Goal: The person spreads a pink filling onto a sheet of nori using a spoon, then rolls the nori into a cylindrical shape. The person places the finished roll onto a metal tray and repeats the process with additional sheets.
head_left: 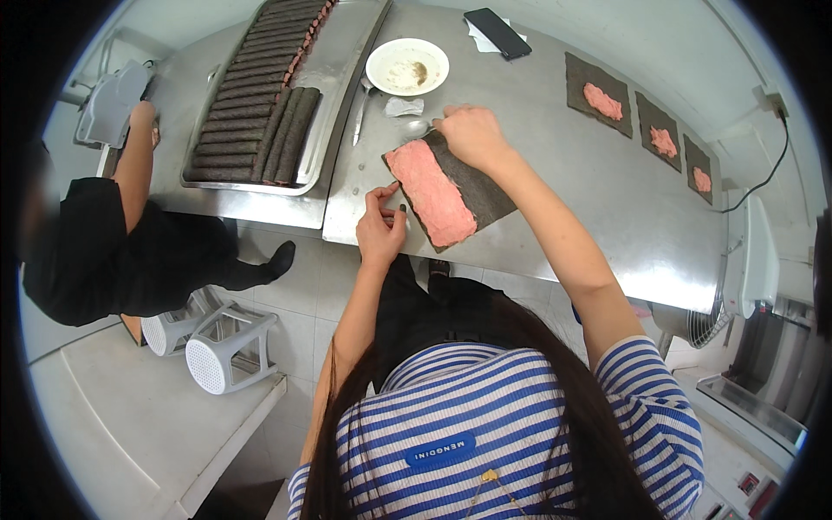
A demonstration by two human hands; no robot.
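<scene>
A dark seaweed sheet (485,198) lies slantwise on the metal table before me, its left part covered by a flat layer of pink meat paste (433,192). My right hand (472,137) is closed round a spoon (414,129) at the sheet's far edge. The spoon's bowl points left, and most of its handle is hidden under my fingers. Along the sheet's left edge rests my left hand (381,227), thumb and forefinger apart, fingertips at the border. Just beyond the spoon lies a crumpled white wrapper or tissue (404,107).
Seaweed rolls (234,121) fill a metal tray (314,165) at left. A white bowl (407,67) and a phone (497,33) stand farther back. Several seaweed sheets with pink paste (603,101) lie at right. Another person's arm (134,178) is at far left, near stools (227,347).
</scene>
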